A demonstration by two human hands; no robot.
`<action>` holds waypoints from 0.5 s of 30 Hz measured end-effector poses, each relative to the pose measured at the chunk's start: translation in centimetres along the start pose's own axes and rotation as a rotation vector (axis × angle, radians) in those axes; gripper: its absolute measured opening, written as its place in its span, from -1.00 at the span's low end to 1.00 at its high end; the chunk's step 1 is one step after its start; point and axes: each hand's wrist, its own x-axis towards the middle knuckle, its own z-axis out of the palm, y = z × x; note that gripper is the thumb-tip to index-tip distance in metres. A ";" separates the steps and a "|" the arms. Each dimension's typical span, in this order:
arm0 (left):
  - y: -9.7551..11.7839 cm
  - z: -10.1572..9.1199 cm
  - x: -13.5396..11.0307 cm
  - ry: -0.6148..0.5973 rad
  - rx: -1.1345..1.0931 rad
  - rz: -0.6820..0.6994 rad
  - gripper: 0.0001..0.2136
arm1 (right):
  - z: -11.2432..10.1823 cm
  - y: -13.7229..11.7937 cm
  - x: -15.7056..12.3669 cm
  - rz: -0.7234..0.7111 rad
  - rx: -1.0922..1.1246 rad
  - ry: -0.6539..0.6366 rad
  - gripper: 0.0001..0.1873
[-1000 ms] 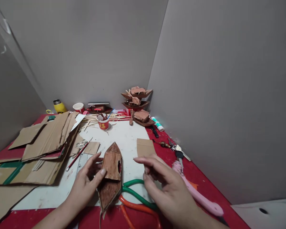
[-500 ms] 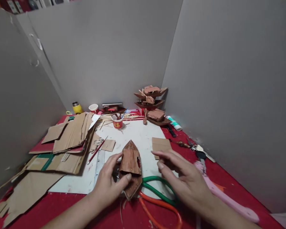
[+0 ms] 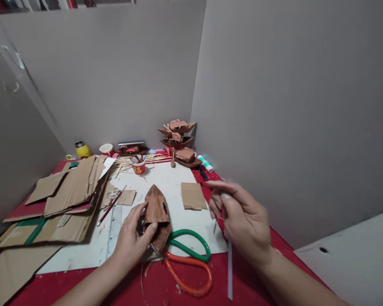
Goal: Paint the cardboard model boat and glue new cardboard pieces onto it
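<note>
Left hand (image 3: 132, 240) clasps my rough, pointed brown cardboard boat (image 3: 156, 208), its stern hiding the blades of the loop-handled scissors (image 3: 187, 255), while right of the boat my right hand (image 3: 242, 219) curls loosely, grasp unclear.

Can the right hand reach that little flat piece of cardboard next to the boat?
Probably yes. The cardboard piece lies flat on the white sheet, just beside the right hand, with nothing on it or between them. The left hand holds the boat off to the other side.

Only a gold Chinese character on the red cup (image 3: 138, 168), too small to read
</note>
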 end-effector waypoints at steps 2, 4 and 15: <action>0.4 -0.2 0.4 -0.002 0.015 -0.001 -0.50 | -0.3 -0.4 -0.3 -0.003 -0.085 -0.019 -0.76; 0.6 -1.2 1.1 0.024 0.073 -0.009 -0.50 | -0.6 -0.8 -0.4 -0.053 -0.175 -0.067 -0.77; -2.6 -4.7 8.0 -0.054 0.634 -0.118 -0.68 | -0.7 -0.4 1.1 -0.405 -0.417 -0.270 -0.79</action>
